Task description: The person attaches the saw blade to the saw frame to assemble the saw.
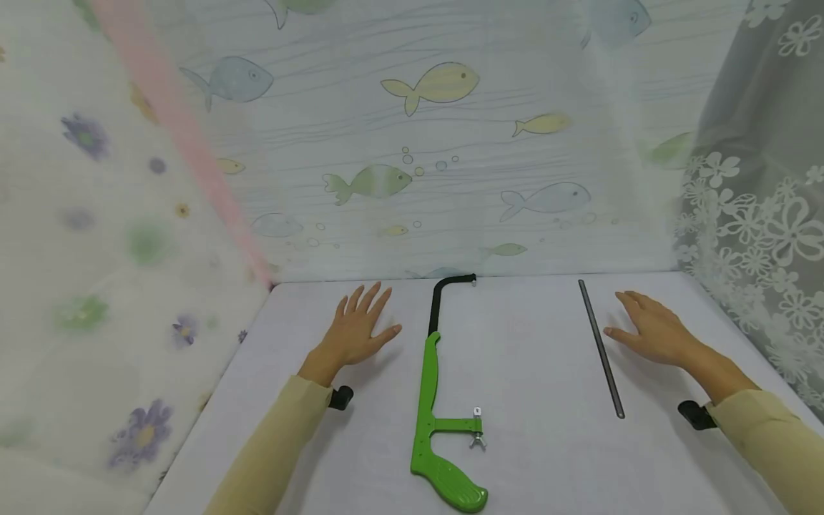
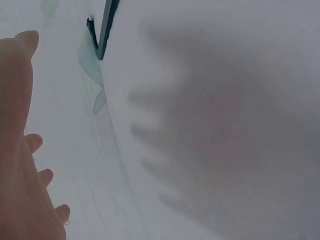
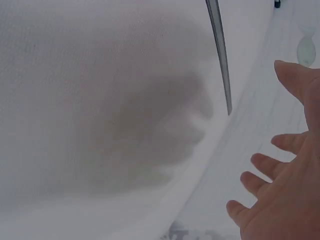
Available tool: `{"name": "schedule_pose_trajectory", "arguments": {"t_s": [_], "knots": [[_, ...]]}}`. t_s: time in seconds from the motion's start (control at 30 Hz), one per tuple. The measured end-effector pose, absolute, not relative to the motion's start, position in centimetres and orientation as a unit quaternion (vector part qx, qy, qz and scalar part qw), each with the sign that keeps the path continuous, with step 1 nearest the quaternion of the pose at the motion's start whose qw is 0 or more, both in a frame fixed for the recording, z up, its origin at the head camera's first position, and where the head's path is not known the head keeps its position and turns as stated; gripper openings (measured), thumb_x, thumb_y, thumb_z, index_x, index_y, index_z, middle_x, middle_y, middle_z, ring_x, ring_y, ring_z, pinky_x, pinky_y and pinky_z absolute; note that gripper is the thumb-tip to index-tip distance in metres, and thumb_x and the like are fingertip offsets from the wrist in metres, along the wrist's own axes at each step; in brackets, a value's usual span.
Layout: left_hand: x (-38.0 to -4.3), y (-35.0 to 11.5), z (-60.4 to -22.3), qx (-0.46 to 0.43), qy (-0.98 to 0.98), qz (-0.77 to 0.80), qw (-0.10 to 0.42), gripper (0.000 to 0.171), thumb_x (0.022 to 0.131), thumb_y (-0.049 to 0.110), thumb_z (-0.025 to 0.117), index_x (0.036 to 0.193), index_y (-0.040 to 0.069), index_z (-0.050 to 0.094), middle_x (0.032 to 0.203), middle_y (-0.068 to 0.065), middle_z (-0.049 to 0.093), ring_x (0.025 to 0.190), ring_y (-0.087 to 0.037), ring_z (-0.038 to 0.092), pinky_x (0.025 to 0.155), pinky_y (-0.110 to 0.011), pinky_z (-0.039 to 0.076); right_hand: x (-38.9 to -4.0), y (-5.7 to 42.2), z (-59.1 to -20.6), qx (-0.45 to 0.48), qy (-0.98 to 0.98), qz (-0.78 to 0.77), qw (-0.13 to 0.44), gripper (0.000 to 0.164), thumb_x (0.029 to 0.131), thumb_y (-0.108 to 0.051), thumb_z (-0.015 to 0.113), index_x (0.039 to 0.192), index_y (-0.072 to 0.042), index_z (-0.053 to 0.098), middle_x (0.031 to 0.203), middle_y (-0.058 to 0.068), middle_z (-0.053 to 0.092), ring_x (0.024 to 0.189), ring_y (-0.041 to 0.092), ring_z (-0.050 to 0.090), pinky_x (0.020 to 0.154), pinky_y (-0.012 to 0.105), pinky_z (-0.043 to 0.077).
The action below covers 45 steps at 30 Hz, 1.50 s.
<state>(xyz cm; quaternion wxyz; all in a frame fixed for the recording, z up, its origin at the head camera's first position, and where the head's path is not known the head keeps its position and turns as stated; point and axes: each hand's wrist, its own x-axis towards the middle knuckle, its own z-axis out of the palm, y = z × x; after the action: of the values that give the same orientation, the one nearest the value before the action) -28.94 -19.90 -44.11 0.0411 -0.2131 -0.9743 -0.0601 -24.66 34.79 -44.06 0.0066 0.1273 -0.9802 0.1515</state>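
Note:
A hacksaw frame (image 1: 425,400) lies on the white table, its green handle toward me and its black bent bar (image 1: 435,307) at the far end. A short green arm on it carries a metal clamp with a wing nut (image 1: 478,442). Farther right lies a dark grey hacksaw blade (image 1: 601,348), apart from the frame. My left hand (image 1: 354,332) hovers left of the frame, fingers spread, holding nothing. Just right of the blade, my right hand (image 1: 656,332) is also spread above the table and touches nothing. Both wrist views show the hands' shadows on the cloth.
The white table (image 1: 528,372) ends at a back curtain (image 1: 463,229) printed with fish. A flowered curtain (image 1: 129,286) hangs along the left side, and a lace-patterned one (image 1: 759,200) along the right. Black wrist mounts (image 1: 341,398) stick out from both sleeves.

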Motion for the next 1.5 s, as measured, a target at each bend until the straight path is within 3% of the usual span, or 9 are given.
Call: {"name": "schedule_pose_trajectory", "arguments": {"t_s": [1.0,1.13,1.3,1.5], "knots": [[-26.6,-19.6,-45.2,-0.236,-0.965,-0.11,0.027,0.083,0.1,0.064,0.049,0.165,0.022,0.019,0.17,-0.007,0.018,0.155,-0.038,0.015,0.12,-0.062,0.015,-22.7,33.0,-44.5,0.101,-0.975,0.198,-0.027,0.076,0.099,-0.032,0.067,0.143,0.02,0.034,0.14,0.048,0.033,0.126,0.066,0.035,0.096,0.079,0.032],[-26.3,-19.5,-45.0,-0.244,-0.963,-0.115,0.022,0.082,0.1,0.063,0.05,0.164,0.021,0.021,0.169,-0.008,0.019,0.154,-0.039,0.017,0.12,-0.062,0.016,-22.6,32.7,-44.5,0.101,-0.97,0.217,-0.034,0.074,0.099,-0.029,0.066,0.141,0.023,0.034,0.138,0.049,0.036,0.125,0.066,0.037,0.097,0.076,0.035],[-25.9,-19.3,-45.0,-0.257,-0.96,-0.113,0.01,0.082,0.1,0.063,0.049,0.164,0.02,0.02,0.169,-0.007,0.02,0.153,-0.039,0.019,0.12,-0.06,0.018,-22.4,32.4,-44.5,0.087,-0.964,0.248,-0.04,0.068,0.099,-0.023,0.066,0.135,0.026,0.037,0.129,0.047,0.047,0.115,0.062,0.05,0.089,0.066,0.047],[-25.4,-18.8,-45.0,-0.269,-0.955,-0.123,-0.003,0.081,0.1,0.063,0.051,0.164,0.021,0.022,0.167,-0.006,0.025,0.152,-0.033,0.024,0.12,-0.056,0.022,-22.3,32.2,-44.5,0.041,-0.961,0.267,-0.062,0.064,0.1,-0.025,0.064,0.132,0.025,0.041,0.119,0.041,0.056,0.108,0.056,0.057,0.082,0.058,0.052]]}}
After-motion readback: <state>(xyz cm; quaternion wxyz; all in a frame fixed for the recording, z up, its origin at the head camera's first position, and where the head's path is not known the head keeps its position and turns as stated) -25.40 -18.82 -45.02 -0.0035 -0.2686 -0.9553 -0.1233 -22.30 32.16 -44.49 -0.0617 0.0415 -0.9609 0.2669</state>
